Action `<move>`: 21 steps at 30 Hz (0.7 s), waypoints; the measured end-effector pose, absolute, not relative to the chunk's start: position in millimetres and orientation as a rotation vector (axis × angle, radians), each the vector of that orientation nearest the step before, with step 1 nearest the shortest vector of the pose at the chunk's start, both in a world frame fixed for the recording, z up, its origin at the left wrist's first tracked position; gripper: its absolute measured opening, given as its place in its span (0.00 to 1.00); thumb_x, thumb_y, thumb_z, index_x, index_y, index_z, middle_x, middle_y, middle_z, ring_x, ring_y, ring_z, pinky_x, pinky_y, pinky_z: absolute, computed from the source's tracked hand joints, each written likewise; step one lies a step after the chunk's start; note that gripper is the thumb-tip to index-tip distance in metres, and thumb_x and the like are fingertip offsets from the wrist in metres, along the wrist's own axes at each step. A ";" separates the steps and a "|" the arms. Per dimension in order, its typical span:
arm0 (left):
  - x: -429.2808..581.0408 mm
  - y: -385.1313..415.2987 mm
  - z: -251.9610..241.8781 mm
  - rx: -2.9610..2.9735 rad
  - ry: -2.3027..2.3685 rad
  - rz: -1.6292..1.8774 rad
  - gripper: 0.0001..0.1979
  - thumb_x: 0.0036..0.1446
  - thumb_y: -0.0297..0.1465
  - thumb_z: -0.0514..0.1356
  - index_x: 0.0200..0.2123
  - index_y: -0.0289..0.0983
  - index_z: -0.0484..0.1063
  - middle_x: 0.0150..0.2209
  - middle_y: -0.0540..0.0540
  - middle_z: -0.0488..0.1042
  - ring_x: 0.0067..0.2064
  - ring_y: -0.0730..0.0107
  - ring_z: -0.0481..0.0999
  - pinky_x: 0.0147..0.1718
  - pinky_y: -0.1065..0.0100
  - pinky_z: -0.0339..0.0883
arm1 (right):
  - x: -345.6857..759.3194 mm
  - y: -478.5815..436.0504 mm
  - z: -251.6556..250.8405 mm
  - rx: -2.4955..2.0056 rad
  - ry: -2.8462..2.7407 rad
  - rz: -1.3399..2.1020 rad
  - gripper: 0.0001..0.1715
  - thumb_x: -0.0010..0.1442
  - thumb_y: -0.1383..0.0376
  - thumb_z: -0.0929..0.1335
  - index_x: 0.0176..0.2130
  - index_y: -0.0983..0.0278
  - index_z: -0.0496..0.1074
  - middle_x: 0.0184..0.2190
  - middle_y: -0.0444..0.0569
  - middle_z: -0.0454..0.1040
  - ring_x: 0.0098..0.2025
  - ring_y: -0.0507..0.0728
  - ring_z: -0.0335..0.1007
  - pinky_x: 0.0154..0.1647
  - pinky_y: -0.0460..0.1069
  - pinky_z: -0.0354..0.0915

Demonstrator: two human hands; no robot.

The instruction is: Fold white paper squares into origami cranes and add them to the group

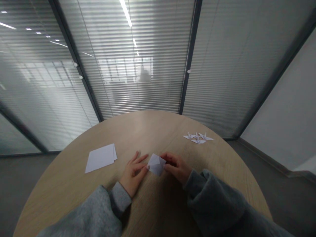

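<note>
A small white sheet of folded paper (156, 164), diamond-shaped with visible creases, is between my two hands over the near middle of the table. My left hand (133, 172) has its thumb and a finger at the paper's left corner, while its other fingers stretch forward, spread. At the right corner, my right hand (176, 166) pinches the paper between thumb and curled fingers. The paper's underside is hidden.
White paper sheets (101, 158) lie stacked on the left of the round wooden table (150, 128). Several folded paper cranes (197, 138) sit together at the right. Beyond the table's far edge stand glass partitions with blinds (143, 92).
</note>
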State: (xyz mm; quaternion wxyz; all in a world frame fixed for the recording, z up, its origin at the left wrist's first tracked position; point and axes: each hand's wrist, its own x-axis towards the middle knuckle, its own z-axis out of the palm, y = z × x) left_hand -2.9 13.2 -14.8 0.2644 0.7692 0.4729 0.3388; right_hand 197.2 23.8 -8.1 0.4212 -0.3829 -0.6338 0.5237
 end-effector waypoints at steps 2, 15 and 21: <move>-3.1 13.4 -17.3 2.101 1.272 0.953 0.14 0.57 0.36 0.54 0.38 0.40 0.79 0.55 0.43 0.70 0.64 0.50 0.50 0.60 0.42 0.45 | 196.1 22.6 -5.8 -0.948 -1.544 1.342 0.18 0.46 0.53 0.70 0.32 0.65 0.69 0.25 0.43 0.70 0.25 0.50 0.61 0.27 0.46 0.57; -0.4 8.3 -16.3 2.179 1.211 0.930 0.14 0.60 0.33 0.52 0.34 0.40 0.78 0.56 0.44 0.69 0.66 0.50 0.45 0.59 0.38 0.43 | 194.3 23.5 -10.8 -1.029 -1.479 1.397 0.29 0.37 0.43 0.73 0.24 0.65 0.70 0.20 0.41 0.68 0.23 0.49 0.61 0.26 0.46 0.57; 0.0 7.9 -17.0 2.164 1.196 0.892 0.14 0.60 0.33 0.52 0.34 0.41 0.78 0.56 0.45 0.68 0.66 0.52 0.44 0.60 0.39 0.42 | 197.3 22.8 -9.3 -1.021 -1.498 1.415 0.29 0.37 0.43 0.73 0.24 0.65 0.71 0.20 0.42 0.69 0.23 0.50 0.62 0.27 0.47 0.59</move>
